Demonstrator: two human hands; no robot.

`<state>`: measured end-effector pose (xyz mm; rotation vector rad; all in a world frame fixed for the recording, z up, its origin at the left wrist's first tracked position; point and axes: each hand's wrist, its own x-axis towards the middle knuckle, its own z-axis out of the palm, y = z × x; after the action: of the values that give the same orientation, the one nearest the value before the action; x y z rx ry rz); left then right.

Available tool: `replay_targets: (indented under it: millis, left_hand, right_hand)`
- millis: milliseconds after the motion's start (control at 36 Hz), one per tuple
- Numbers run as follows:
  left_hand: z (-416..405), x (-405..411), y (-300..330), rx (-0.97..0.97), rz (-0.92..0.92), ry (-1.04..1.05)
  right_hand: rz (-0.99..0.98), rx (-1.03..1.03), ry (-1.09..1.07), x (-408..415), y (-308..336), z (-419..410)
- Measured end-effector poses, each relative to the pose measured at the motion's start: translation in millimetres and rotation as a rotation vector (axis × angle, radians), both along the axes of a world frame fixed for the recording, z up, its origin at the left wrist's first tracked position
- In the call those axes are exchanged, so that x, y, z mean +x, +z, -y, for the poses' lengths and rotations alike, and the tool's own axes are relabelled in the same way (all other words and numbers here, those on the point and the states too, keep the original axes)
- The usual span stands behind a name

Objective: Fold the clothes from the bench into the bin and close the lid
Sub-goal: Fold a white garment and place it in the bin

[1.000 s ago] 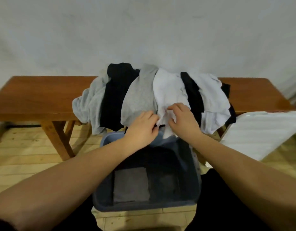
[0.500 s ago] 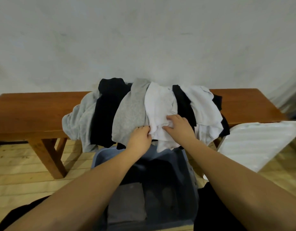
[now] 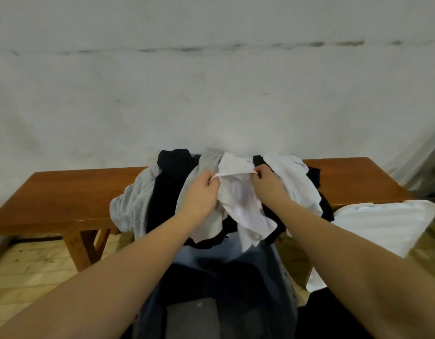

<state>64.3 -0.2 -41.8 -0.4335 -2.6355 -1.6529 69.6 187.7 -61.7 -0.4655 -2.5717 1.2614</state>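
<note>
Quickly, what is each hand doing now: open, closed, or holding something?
Left hand: closed, pinching the top edge of the white garment.
Right hand: closed, pinching the same edge of that garment.

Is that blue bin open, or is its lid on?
Open. The blue bin has no cover, and folded clothes show inside. The white lid leans beside it, against the bench.

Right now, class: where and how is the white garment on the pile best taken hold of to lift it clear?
Probably by its top edge, from the near side, as here: left hand and right hand pinch that edge of the white garment apart. It lies on top of the pile, hanging toward the bin, so it should lift free.
</note>
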Motion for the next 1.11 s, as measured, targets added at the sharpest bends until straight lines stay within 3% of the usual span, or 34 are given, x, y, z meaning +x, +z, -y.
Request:
replay_targets:
  millis: [139,222,361,500,556,667,722,833,972,1111]
  left_hand:
    - [9.4,-2.4,63.6,0.034,-0.118,0.066]
    - [20.4,-1.0,100.8,0.049,-0.192,0.102]
    - [39.9,3.5,142.6,0.072,-0.232,0.138]
    - [58.4,5.3,166.9,0.144,-0.245,0.199]
    - [66.5,5.3,175.7,0.176,-0.242,0.223]
    - [84.7,6.7,188.6,0.187,-0.245,0.26]
    - [91.2,7.4,189.9,0.155,-0.247,0.263]
    - [100.2,8.1,189.8,0.148,-0.219,0.278]
    - [110.5,5.7,194.9,0.219,-0.177,0.326]
    - [123.4,4.2,212.2,0.319,-0.146,0.388]
  right_hand:
    - [-0.103,0.061,0.025,1.0,50.2,1.7]
    - [-0.132,0.227,0.038,8.6,79.5,-0.9]
    - [-0.064,0.38,0.017,21.5,102.1,-14.0]
    - [0.129,0.392,-0.058,36.8,106.3,-35.0]
    - [0.164,0.282,-0.08,41.0,109.1,-44.6]
    - [0.099,-0.222,-0.131,52.8,133.2,-43.1]
    - [0.076,-0.375,-0.116,57.2,151.8,-35.2]
    - [0.063,-0.478,0.015,64.3,200.8,-9.7]
    - [0.079,-0.558,0.347,75.2,258.8,20.6]
    - [-0.105,-0.795,0.458,76.8,307.4,51.3]
